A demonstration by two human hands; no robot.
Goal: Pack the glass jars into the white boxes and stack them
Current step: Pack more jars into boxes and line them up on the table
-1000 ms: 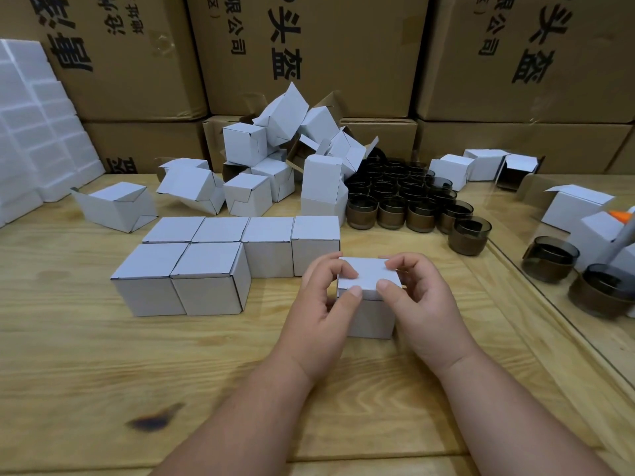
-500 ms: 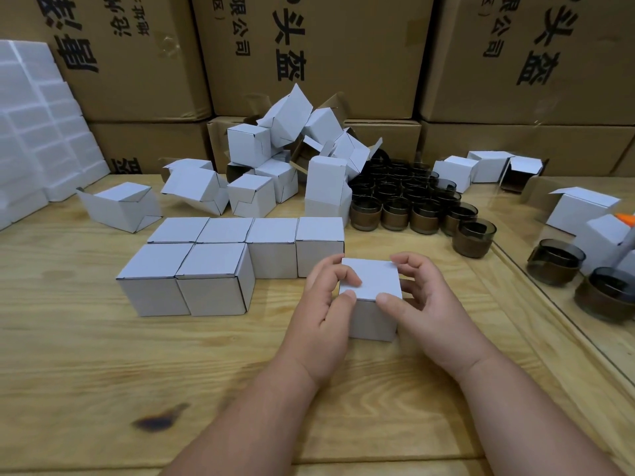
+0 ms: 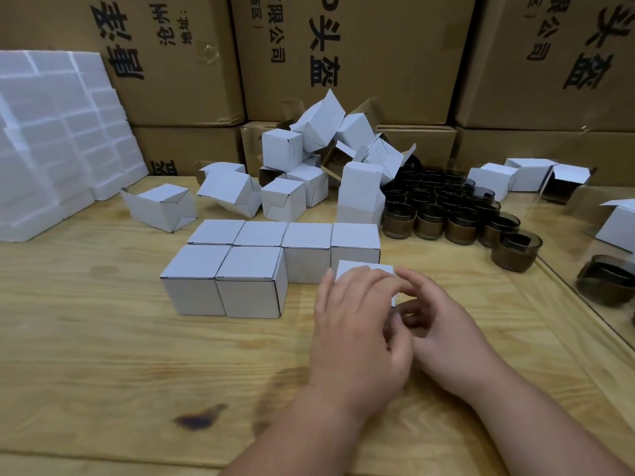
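Observation:
A small closed white box (image 3: 365,269) stands on the wooden table in front of me, mostly hidden by my hands. My left hand (image 3: 355,322) lies over its top and left side, fingers curled round it. My right hand (image 3: 434,324) holds its right side with curled fingers. Just left of it, several closed white boxes (image 3: 252,262) stand packed in two rows. Behind them lies a heap of loose white boxes (image 3: 309,163), some with open flaps. Several dark brown glass jars (image 3: 443,207) cluster at the back right.
Large brown cartons (image 3: 343,56) wall off the back. White foam blocks (image 3: 51,132) are stacked at the left. A glass sheet (image 3: 594,255) covers the right side, with more jars and white boxes on it. A dark knot (image 3: 201,415) marks the table near me.
My left hand has slid over the top of the white box, covering most of it. My right hand has dropped lower along its right side. The view has shifted to the right.

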